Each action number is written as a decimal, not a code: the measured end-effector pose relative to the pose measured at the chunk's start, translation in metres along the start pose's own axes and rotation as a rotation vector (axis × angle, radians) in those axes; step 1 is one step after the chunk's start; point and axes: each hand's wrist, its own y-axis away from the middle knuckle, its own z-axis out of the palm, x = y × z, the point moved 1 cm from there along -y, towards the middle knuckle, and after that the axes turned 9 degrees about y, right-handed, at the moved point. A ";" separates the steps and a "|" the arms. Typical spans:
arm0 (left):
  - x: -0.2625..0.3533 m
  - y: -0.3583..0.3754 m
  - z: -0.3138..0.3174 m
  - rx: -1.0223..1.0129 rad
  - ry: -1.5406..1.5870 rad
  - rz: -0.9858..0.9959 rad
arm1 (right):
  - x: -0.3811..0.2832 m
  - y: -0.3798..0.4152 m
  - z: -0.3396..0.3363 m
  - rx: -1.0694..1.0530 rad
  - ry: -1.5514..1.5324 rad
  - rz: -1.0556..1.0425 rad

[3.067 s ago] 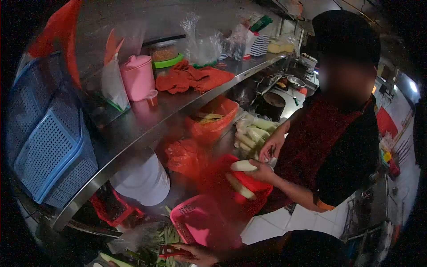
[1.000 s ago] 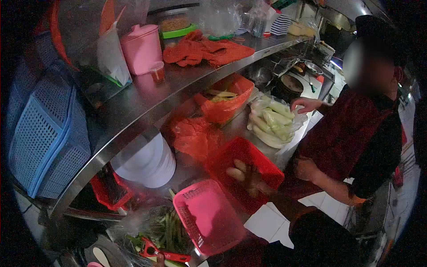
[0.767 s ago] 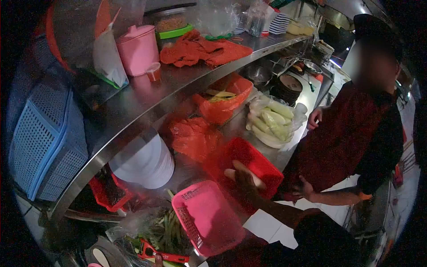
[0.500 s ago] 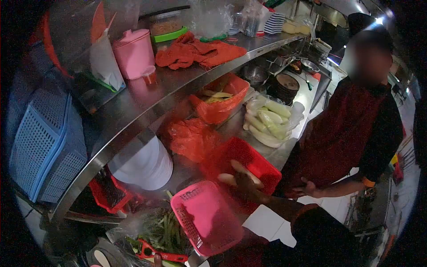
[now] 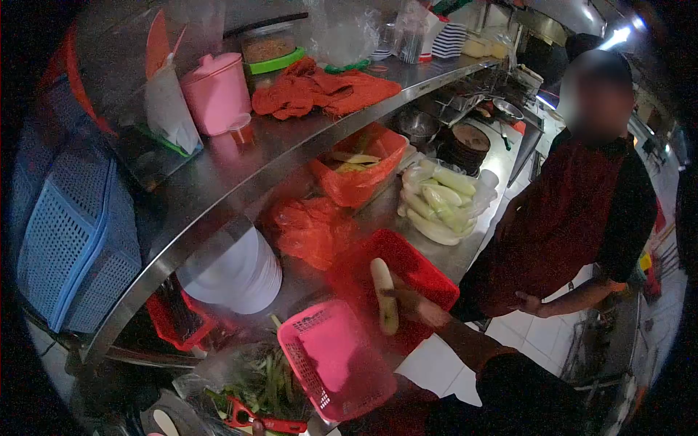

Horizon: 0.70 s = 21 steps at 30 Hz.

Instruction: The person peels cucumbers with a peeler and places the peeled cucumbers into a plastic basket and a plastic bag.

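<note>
Over the red basin (image 5: 425,265), my right hand (image 5: 411,304) grips a long pale vegetable (image 5: 384,291) that looks like a peeled cucumber, held nearly upright. At the bottom edge of the view, only a fingertip or two of my left hand (image 5: 258,427) show, closed on the handle of a red peeler (image 5: 280,424). Beneath the peeler lies a clear plastic bag (image 5: 247,363) with green strips in it. Between my hands stands a pink basket (image 5: 338,356); no contents show in it.
A bag of long pale green vegetables (image 5: 440,200) lies behind the basin, beside a red-lined tub (image 5: 363,163). White plates (image 5: 243,269) are stacked under a metal shelf (image 5: 283,156), whose edge runs across. A co-worker (image 5: 567,196) stands at the right. Blue baskets (image 5: 62,225) are at the left.
Two pale vegetables showed at my right hand in the basin; now one shows, turned more upright. My right hand has shifted slightly right. The co-worker's hand has moved right.
</note>
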 end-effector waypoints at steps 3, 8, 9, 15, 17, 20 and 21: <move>-0.004 0.000 -0.002 0.117 0.100 0.010 | -0.003 -0.003 0.003 0.061 -0.061 0.008; 0.007 0.008 0.025 0.063 0.102 0.034 | -0.002 -0.025 -0.002 0.123 0.005 -0.027; 0.005 0.006 0.020 0.059 0.100 0.034 | -0.002 -0.028 -0.005 0.113 0.101 -0.084; 0.007 0.011 0.028 0.100 0.122 0.007 | -0.036 -0.011 0.011 0.206 0.276 -0.114; 0.006 0.012 0.030 0.187 0.103 0.048 | -0.038 -0.011 0.017 0.187 0.263 -0.121; 0.008 0.012 0.031 0.162 0.146 0.022 | -0.033 -0.008 0.022 0.143 0.235 -0.158; 0.007 0.010 0.028 0.160 0.148 0.024 | -0.029 -0.007 0.025 0.145 0.234 -0.185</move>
